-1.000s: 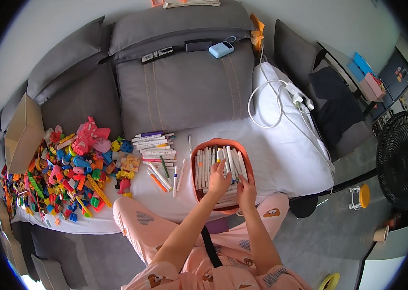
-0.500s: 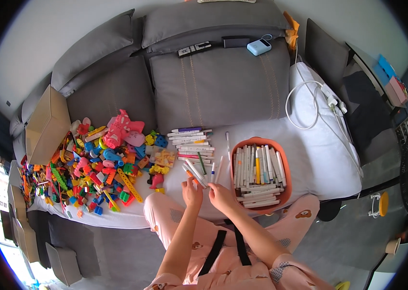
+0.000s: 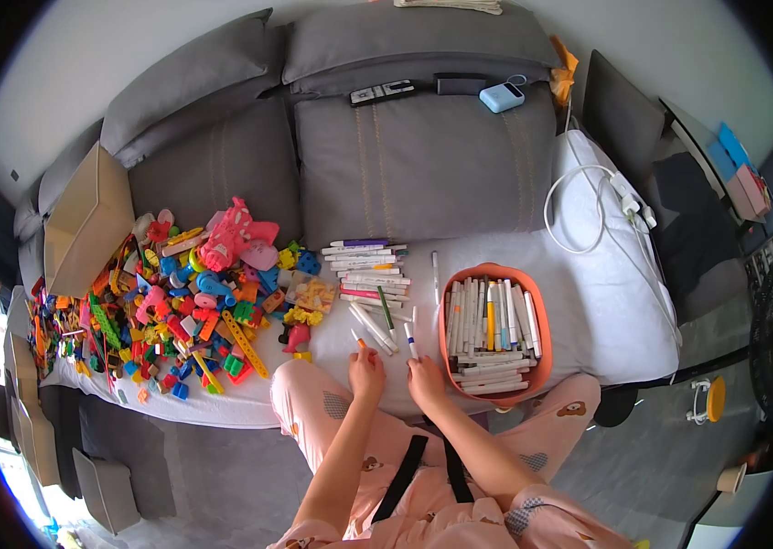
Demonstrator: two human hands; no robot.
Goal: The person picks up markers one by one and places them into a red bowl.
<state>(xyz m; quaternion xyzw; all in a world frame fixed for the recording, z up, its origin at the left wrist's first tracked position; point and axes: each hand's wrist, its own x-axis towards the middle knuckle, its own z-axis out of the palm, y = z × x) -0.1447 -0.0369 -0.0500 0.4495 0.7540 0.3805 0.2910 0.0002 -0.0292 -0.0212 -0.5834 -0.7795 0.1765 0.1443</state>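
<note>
Grey sofa (image 3: pixel 423 174) carried one open cardboard box (image 3: pixel 85 224) at far left, one orange basket (image 3: pixel 494 271) of roughly twenty markers lying mostly front-to-back. Left hand (image 3: pixel 367 373) gripped one orange-tipped marker (image 3: pixel 358 339); right hand (image 3: pixel 425 379) gripped one blue-tipped marker (image 3: pixel 410 342). Both markers pointed away, slightly left, beside the basket.

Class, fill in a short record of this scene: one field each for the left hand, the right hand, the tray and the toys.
Left hand: holds an orange-tipped marker
Right hand: holds a blue-tipped marker
Orange tray: full of markers, right of both hands
Marker row: loose on the white sheet
Toy pile: colourful plastic pieces, far left
</note>
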